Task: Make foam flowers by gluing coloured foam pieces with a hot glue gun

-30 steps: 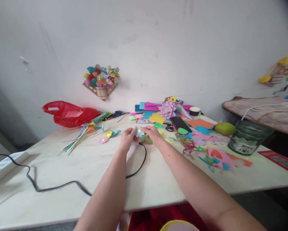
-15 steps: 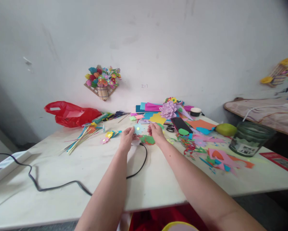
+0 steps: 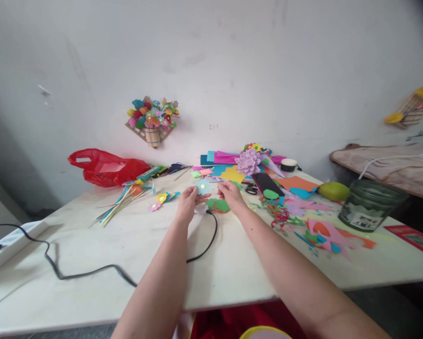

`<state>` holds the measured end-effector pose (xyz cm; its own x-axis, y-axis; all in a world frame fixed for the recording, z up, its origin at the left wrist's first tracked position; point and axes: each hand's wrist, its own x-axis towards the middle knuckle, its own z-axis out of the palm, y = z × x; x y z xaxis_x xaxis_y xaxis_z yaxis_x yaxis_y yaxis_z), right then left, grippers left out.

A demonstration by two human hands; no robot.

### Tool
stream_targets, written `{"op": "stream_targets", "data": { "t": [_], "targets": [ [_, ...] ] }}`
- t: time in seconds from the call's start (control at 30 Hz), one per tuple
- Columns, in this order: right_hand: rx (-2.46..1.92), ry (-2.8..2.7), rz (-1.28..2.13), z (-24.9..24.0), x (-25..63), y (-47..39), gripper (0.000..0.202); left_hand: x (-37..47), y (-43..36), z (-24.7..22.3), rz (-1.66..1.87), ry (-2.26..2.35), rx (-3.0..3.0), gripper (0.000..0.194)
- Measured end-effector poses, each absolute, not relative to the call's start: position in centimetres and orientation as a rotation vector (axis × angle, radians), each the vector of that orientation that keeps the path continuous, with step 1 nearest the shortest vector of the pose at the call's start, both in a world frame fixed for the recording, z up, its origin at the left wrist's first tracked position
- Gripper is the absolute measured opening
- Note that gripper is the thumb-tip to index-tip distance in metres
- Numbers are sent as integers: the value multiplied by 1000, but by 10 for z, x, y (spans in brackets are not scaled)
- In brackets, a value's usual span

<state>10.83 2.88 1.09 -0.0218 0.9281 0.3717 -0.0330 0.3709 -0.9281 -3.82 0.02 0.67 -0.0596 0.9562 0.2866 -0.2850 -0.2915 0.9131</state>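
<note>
Pinched in my left hand (image 3: 189, 200) is a light blue paper flower (image 3: 203, 187) with a yellow centre, held above the table. To its right, my right hand (image 3: 228, 194) is closed with fingertips together, a short gap from the petals; whatever lies between those fingers is too small to make out. Below both hands lie green leaf-shaped cutouts (image 3: 218, 205) with some orange under them. A black cord (image 3: 216, 230) runs to a white thing partly hidden by my left hand. Pink, yellow and blue flowers (image 3: 161, 198) lie to the left.
At the left are a red plastic bag (image 3: 108, 169), thin strips (image 3: 117, 205) and a power strip (image 3: 17, 245). Scissors (image 3: 251, 189), a black phone-like slab (image 3: 266, 184), coloured scraps (image 3: 326, 233), a yellow-green fruit (image 3: 333, 191) and a green glass jar (image 3: 370, 207) occupy the right.
My left hand still holds the blue flower, which has turned slightly to face me more. My right hand has hardly moved. The whole view has shifted a little.
</note>
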Motion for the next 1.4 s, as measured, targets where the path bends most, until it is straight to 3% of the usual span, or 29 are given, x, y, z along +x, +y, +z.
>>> {"op": "stream_targets", "data": {
  "t": [0.37, 0.5, 0.67, 0.77, 0.9, 1.4],
  "targets": [
    [-713, -1713, 1160, 17, 126, 21, 36, -39, 1, 7, 1584, 809, 1159, 25],
    [-657, -1865, 1332, 22, 136, 19, 26, -39, 1, 7, 1583, 800, 1182, 27],
    [-760, -1670, 1260, 20, 140, 29, 36, -39, -2, 7, 1518, 831, 1220, 28],
    [-769, -1554, 1305, 18, 138, 31, 27, -38, -4, 8, 1470, 849, 1258, 29],
    [-744, -1541, 1413, 21, 131, 26, 33, -36, -7, 9, 1409, 877, 1320, 30],
    [-839, -1510, 1178, 16, 115, 24, 29, -29, -14, 13, 1214, 985, 1391, 33]
  ]
}}
